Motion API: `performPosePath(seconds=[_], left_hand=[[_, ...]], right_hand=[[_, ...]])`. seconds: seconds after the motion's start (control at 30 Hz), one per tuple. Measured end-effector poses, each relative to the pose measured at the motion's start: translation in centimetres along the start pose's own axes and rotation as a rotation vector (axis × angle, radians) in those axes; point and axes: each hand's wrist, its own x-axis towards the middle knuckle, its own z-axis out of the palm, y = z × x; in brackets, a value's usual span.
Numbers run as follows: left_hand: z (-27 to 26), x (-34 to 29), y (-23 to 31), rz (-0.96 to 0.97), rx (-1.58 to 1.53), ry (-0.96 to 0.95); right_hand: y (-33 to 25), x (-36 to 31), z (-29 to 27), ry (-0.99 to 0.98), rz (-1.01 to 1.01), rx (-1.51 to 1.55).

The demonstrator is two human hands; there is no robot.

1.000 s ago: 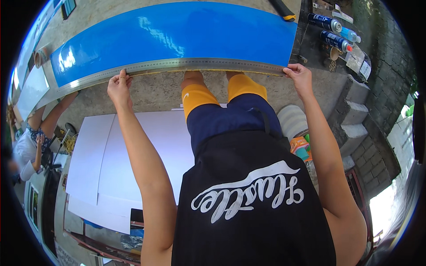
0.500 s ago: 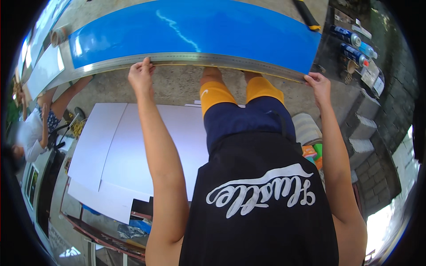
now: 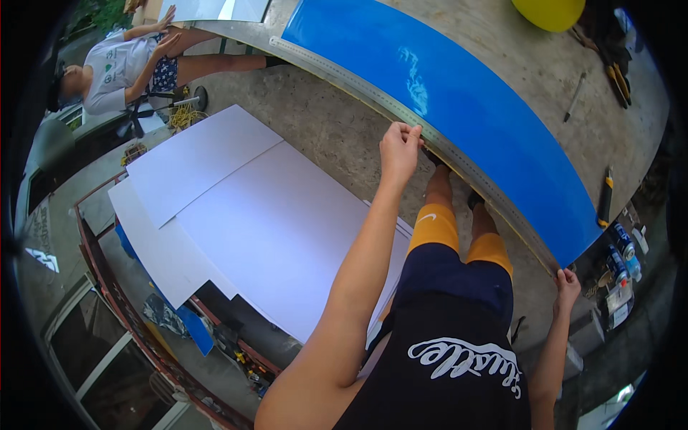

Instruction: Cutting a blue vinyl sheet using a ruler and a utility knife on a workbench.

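Observation:
A long metal ruler [image 3: 358,91] lies along the near edge of a glossy blue sheet [image 3: 473,107] on a grey table [image 3: 523,61]. My left hand [image 3: 401,150] pinches the ruler's near edge around mid-length, thumb and fingers pressed together. Farther right, by the sheet's right corner, my right hand [image 3: 567,288] pinches the ruler's right end. The ruler's far left end reaches just past the sheet's left corner. Near the sheet's right edge lies a yellow and black utility knife [image 3: 606,197], which neither hand touches.
White boards [image 3: 265,215] lie stacked on my left, below table height. Beyond them is another person [image 3: 125,68] with raised hands. Spray cans [image 3: 622,242] stand off the table's right end. A pen [image 3: 575,97], yellow-handled tool [image 3: 618,82] and yellow round object [image 3: 548,11] lie farther back.
The view has swung toward the left, bringing more of the other person, the white boards and the ruler's left end into sight. Both hands keep their pinch on the ruler.

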Motion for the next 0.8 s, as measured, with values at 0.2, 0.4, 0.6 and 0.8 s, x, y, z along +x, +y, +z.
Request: performPosePath(seconds=[0.2,0.4,0.6,0.8], left_hand=[[-0.2,-1.1,1.0,0.007,-0.054,0.048],[0.3,-1.4,0.3,0.04,-0.059,0.051],[0.1,-1.7,0.6,0.034,-0.092,0.023],[-0.3,-1.8,0.7,0.006,-0.108,-0.026]], right_hand=[[-0.5,0.3,-1.2,-0.005,0.023,-0.043],[-1.9,0.1,-1.9,0.034,0.133,-0.022],[-2.8,-0.5,-2.1,0.058,0.196,-0.058],[-4.1,-1.2,-1.5,0.071,0.233,-0.095]])
